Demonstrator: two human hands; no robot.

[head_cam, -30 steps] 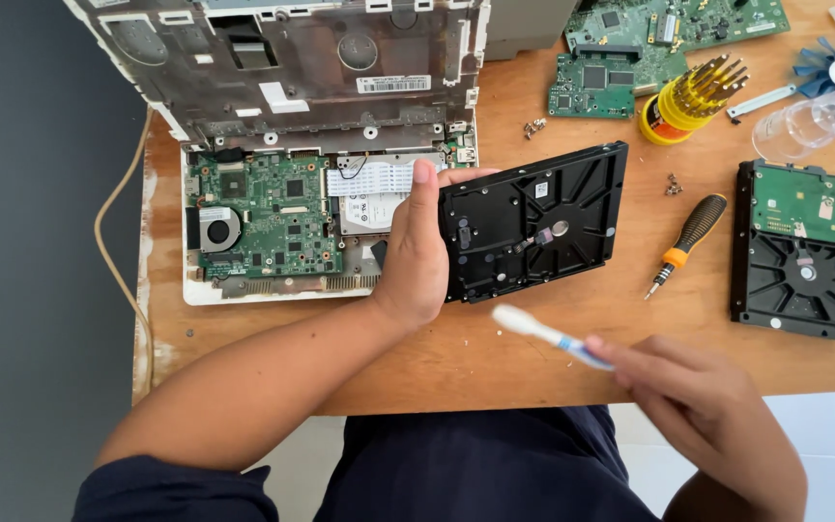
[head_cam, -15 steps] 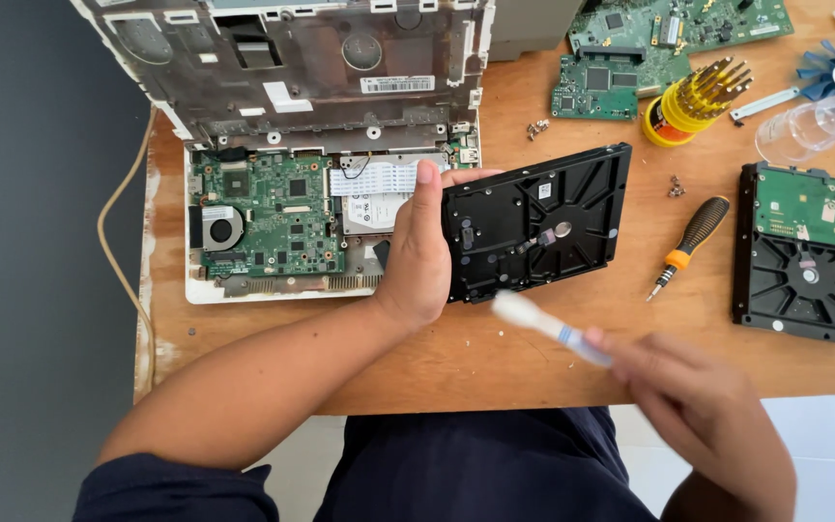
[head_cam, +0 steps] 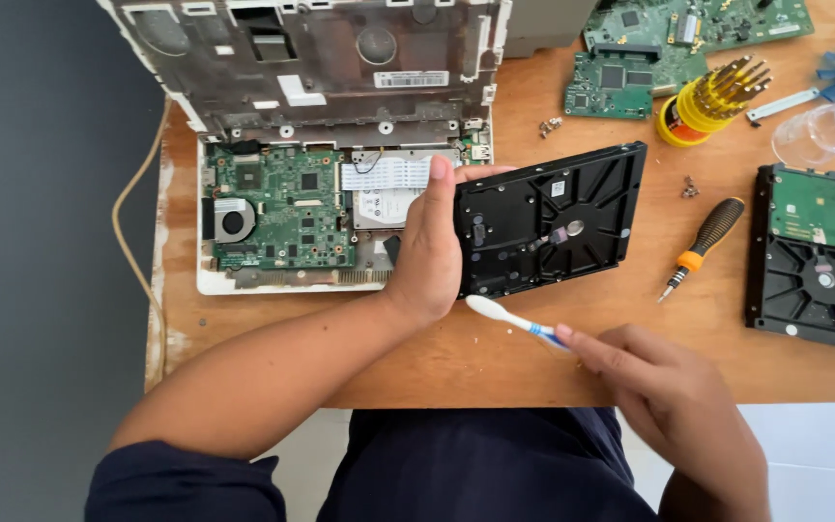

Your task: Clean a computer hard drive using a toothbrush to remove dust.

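Bright, even daylight; soft shadows; sharp focus; slight wide-angle edge distortion.

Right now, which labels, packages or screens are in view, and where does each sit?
White rectangular barcode sticker: on the grey inner shell of the opened laptop, top centre.
Small white square sticker: on the black hard drive held by the left hand.
No screens or packages.

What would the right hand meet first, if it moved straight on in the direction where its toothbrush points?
Probably the left hand: the toothbrush in the right hand points up-left, its head just below the black hard drive which that hand grips. Depth is unclear.
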